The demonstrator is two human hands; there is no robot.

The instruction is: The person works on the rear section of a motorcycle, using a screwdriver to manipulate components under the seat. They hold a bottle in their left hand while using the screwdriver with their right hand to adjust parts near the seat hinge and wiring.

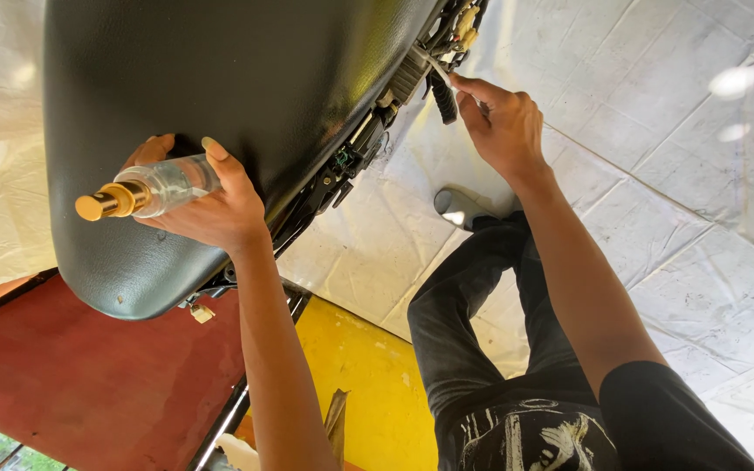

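At the frame's left a small clear bottle [167, 186], judged light, smooth and fragile, is wrapped mid-body by the left hand [207, 209]; at upper centre a thin stiff brush [440, 80] is pinched by the right hand [503, 126] fingers against the black seat [246, 78].

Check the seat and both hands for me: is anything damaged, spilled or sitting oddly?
Nothing spilled. The left hand holds a clear bottle with a gold cap sideways against the black seat. The right hand pinches a thin strip at the seat's edge, where wiring lies exposed.
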